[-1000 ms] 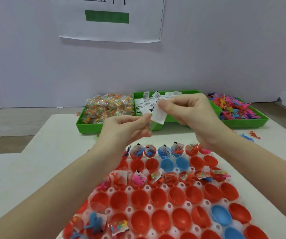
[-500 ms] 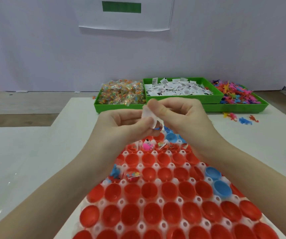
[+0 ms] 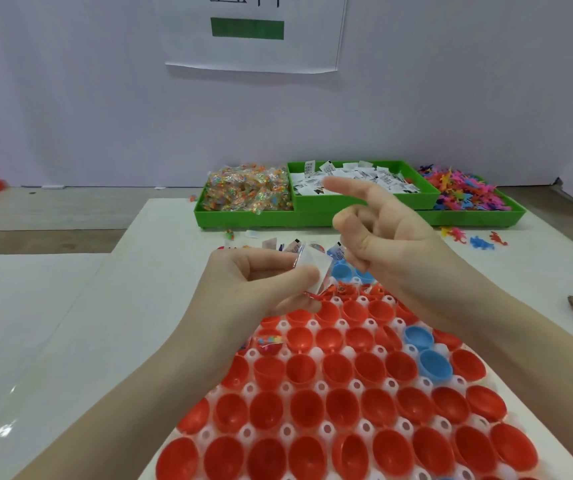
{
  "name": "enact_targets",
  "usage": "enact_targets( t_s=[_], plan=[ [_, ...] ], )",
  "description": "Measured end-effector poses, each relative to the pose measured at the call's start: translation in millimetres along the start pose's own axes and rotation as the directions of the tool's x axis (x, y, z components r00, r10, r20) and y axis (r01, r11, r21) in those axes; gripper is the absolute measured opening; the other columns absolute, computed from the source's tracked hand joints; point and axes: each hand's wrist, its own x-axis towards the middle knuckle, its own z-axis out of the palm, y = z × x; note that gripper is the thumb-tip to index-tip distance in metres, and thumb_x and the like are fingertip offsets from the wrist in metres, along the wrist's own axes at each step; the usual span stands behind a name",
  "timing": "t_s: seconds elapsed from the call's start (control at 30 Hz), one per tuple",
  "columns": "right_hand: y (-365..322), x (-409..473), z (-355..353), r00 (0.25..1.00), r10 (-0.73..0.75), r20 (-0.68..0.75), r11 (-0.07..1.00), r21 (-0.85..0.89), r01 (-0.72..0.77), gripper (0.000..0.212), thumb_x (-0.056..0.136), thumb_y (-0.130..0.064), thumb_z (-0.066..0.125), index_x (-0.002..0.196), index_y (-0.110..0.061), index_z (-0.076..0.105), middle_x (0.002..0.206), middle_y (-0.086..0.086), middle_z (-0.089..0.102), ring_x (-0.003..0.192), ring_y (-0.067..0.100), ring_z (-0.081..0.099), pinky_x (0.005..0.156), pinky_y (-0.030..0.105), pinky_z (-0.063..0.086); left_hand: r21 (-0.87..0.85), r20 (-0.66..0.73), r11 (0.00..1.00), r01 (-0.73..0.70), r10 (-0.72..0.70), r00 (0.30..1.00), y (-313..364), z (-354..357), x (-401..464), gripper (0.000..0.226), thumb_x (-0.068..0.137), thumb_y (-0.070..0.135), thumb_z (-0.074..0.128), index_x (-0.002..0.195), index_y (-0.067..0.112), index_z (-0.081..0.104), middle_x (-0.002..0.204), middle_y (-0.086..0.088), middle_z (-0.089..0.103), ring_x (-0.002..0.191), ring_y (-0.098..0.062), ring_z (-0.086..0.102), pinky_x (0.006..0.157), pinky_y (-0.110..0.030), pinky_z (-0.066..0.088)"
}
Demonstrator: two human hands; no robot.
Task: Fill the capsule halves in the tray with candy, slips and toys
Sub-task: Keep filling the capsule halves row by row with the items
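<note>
Blocking the far capsule halves (image 3: 342,273): left hand (image 3: 261,282) pinching slips (image 3: 314,268).

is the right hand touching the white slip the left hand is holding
Apart. The head view shows the right hand lifted above and to the right of the white slip, with tray showing between them; only the left hand pinches it.

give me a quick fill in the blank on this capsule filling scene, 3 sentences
1. The white slip is pinched by the ____ hand.
2. The bin of slips sits between the candy bin and the ____ bin.
3. Most capsule halves in the tray are ____ in colour.

Missing words: left; toy; red
</note>
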Motion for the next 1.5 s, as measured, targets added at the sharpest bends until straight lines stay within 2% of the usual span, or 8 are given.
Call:
enact_targets(
  t_s=[0.2, 0.4, 0.63, 1.07, 1.23, 1.3, 1.37, 1.5],
  plan=[
    [-3, -6, -2, 0.995, -0.102, 0.007, 0.990, -0.093, 0.102, 0.027, 0.090, -0.005, 0.050, 0.104, -0.028, 0.055, 0.077, -0.007, 0.048, 0.059, -0.003, 0.050, 0.065, 0.011, 0.045, -0.009, -0.009, 1.000, -0.025, 0.025, 1.000, -3, 2, -1, 0.013, 0.074, 0.004, 0.070, 0.065, 0.013, 0.075, 0.062, -0.005, 0.070, 0.051, -0.016, 0.067, 0.052, -0.014, 0.050],
    [-13, -9, -7, 0.986, -0.137, -0.093, 0.989, -0.074, 0.130, 0.030, 0.044, -0.019, 0.075, 0.073, -0.021, 0.067, 0.064, -0.006, 0.070, 0.059, 0.006, 0.066, 0.057, 0.013, 0.050, -0.007, -0.006, 0.997, -0.078, 0.078, 0.997, -1, 2, -2, 0.008, 0.072, 0.005, 0.071, 0.070, 0.011, 0.075, 0.060, -0.004, 0.070, 0.049, -0.012, 0.065, 0.050, -0.013, 0.049],
    [-23, -6, -7, 0.989, -0.140, 0.040, 0.964, -0.221, 0.145, 0.028, 0.069, 0.012, 0.068, 0.068, -0.016, 0.072, 0.065, -0.009, 0.070, 0.068, 0.002, 0.067, 0.065, 0.011, 0.051, -0.009, 0.074, 0.988, -0.156, 0.157, 0.985, 5, -2, -7, 0.017, 0.060, 0.018, 0.066, 0.073, 0.025, 0.074, 0.061, 0.001, 0.071, 0.053, -0.010, 0.068, 0.051, -0.011, 0.050],
    [-9, 6, 11, 0.999, -0.017, 0.028, 0.830, -0.557, 0.029, 0.017, 0.080, -0.010, 0.068, 0.093, -0.020, 0.072, 0.070, -0.019, 0.061, 0.061, -0.010, 0.057, 0.058, 0.003, 0.042, 0.069, 0.060, 0.980, -0.187, 0.183, 0.981, -9, -11, -1, 0.023, 0.071, 0.002, 0.065, 0.069, 0.023, 0.074, 0.059, 0.004, 0.070, 0.053, -0.010, 0.067, 0.052, -0.012, 0.051],
    [17, 13, 19, 0.993, 0.105, 0.047, 0.842, -0.537, -0.063, 0.010, 0.082, -0.006, 0.066, 0.078, -0.015, 0.068, 0.074, 0.005, 0.069, 0.068, 0.014, 0.063, 0.069, 0.028, 0.052, 0.210, -0.039, 0.971, -0.118, 0.129, 0.991, -30, -20, 4, 0.006, 0.063, 0.021, 0.074, 0.069, 0.020, 0.072, 0.062, 0.003, 0.071, 0.057, -0.008, 0.068, 0.054, -0.012, 0.050],
    [31, 14, 20, 0.988, 0.147, 0.051, 0.802, -0.590, -0.089, 0.008, 0.082, -0.006, 0.066, 0.079, -0.013, 0.067, 0.071, 0.003, 0.066, 0.065, 0.012, 0.059, 0.066, 0.025, 0.049, 0.503, -0.070, 0.853, -0.141, 0.203, 0.977, -42, -26, 6, 0.010, 0.065, 0.030, 0.078, 0.071, 0.026, 0.070, 0.064, 0.009, 0.070, 0.064, 0.000, 0.064, 0.059, -0.009, 0.046],
    [43, 12, 21, 0.984, 0.172, 0.055, 0.738, -0.668, -0.092, 0.006, 0.083, -0.007, 0.065, 0.081, -0.013, 0.067, 0.065, -0.008, 0.058, 0.059, 0.003, 0.052, 0.058, 0.013, 0.042, 0.790, 0.028, 0.587, -0.180, 0.259, 0.966, -50, -30, 4, 0.024, 0.071, 0.044, 0.071, 0.088, 0.026, 0.071, 0.080, 0.015, 0.064, 0.081, 0.000, 0.058, 0.071, -0.017, 0.045],
    [56, 7, 24, 0.981, 0.167, 0.102, 0.654, -0.756, -0.033, 0.006, 0.084, -0.009, 0.063, 0.082, -0.012, 0.068, 0.064, -0.007, 0.057, 0.057, 0.002, 0.049, 0.057, 0.016, 0.040, 0.927, 0.256, 0.221, -0.303, 0.218, 0.942, -58, -25, -3, 0.055, 0.074, 0.068, 0.044, 0.093, 0.024, 0.072, 0.091, 0.010, 0.060, 0.090, -0.013, 0.056, 0.074, -0.029, 0.039]
  ],
)
